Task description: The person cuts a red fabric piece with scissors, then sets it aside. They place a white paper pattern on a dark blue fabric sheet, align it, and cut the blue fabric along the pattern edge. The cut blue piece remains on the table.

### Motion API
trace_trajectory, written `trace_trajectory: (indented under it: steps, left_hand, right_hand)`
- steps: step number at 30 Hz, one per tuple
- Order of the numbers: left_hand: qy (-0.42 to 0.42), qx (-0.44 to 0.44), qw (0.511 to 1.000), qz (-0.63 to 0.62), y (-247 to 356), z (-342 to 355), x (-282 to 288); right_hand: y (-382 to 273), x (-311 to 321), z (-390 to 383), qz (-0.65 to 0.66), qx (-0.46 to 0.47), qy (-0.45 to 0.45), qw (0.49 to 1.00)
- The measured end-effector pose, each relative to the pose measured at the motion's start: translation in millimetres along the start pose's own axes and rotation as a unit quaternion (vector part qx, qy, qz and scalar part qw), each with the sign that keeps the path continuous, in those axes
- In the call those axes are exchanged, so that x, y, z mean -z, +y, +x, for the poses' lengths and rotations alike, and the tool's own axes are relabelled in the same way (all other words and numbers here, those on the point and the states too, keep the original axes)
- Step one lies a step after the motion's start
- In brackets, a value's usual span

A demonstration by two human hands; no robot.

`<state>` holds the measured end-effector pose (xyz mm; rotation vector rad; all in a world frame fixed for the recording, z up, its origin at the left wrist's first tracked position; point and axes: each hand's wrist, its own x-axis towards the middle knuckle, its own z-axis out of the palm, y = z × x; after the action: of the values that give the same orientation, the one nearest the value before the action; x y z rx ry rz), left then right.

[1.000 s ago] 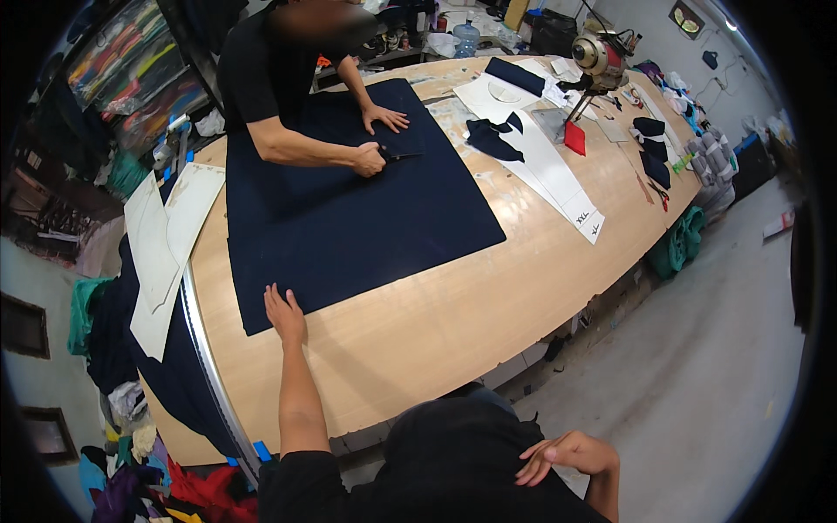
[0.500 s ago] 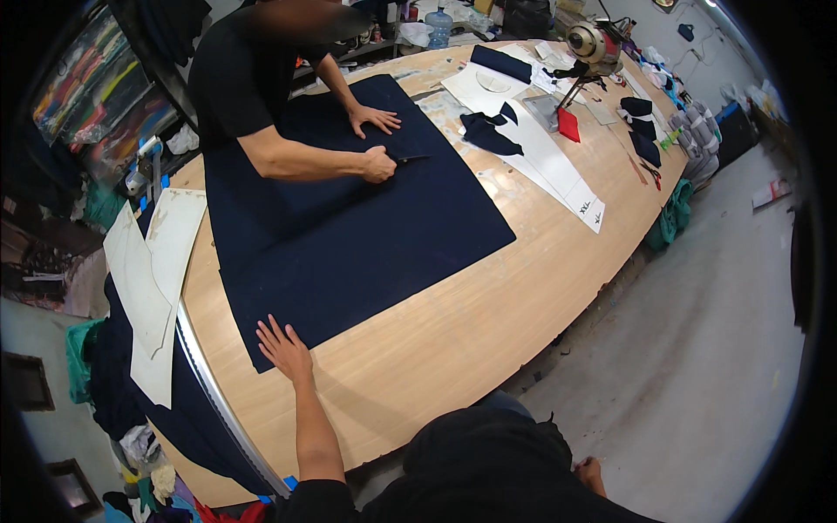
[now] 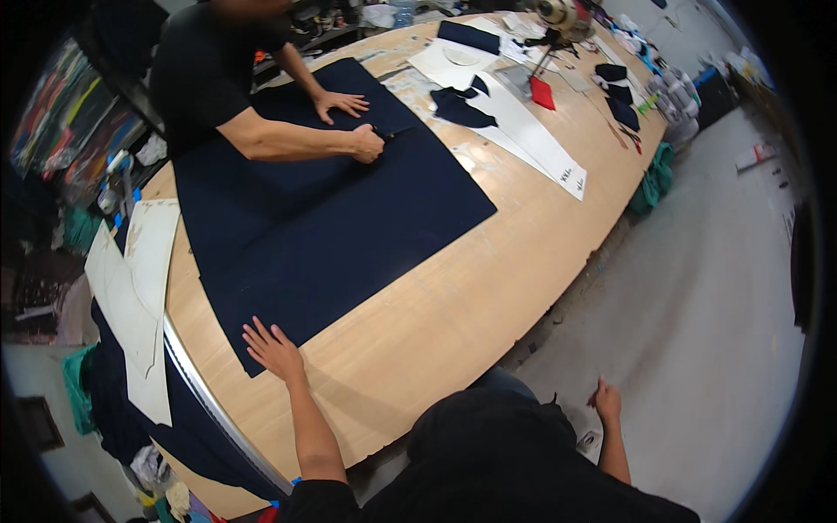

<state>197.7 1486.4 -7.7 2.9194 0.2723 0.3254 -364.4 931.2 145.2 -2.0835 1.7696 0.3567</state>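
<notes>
A large dark navy fabric piece (image 3: 349, 235) lies flat on the table. My left hand (image 3: 272, 350) rests open on its near left corner, fingers spread and palm down. Off the table on the right, my right hand (image 3: 608, 403) is raised over the floor beside my body. Its fingers are curled, and what they hold, if anything, is too small to make out. Across the cloth, a person in a black T-shirt presses one hand (image 3: 340, 105) flat on it. That person's other fist (image 3: 368, 144) grips a dark bladed tool, perhaps shears, against the fabric.
White pattern pieces (image 3: 532, 139) with navy scraps (image 3: 462, 108) lie at the far right of the wooden table (image 3: 418, 322). A cutting machine (image 3: 558, 17) stands beyond, near a red pouch (image 3: 541, 93). More pattern pieces (image 3: 153, 253) and a metal rail (image 3: 205, 379) line the left edge.
My right hand has moved up and outward, away from my body. My left hand stays on the fabric corner. The whole view has shifted slightly.
</notes>
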Motion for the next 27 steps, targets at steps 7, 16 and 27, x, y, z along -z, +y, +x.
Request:
trace_trajectory:
  steps: [7, 16, 27]
  left_hand:
    - [0.003, -0.001, 1.000, 0.020, 1, -6, -6]
    - [-0.003, -0.006, 1.000, 0.019, -1, -6, -9]
    - [0.004, -0.003, 1.000, 0.005, -3, -5, -16]
  right_hand:
    - [-50, 2, 21, 0.021, 0.051, -0.016, 0.998]
    - [15, -5, 29, 0.041, -0.027, -0.064, 0.997]
    - [77, -11, 13, 0.090, -0.167, -0.148, 0.971]
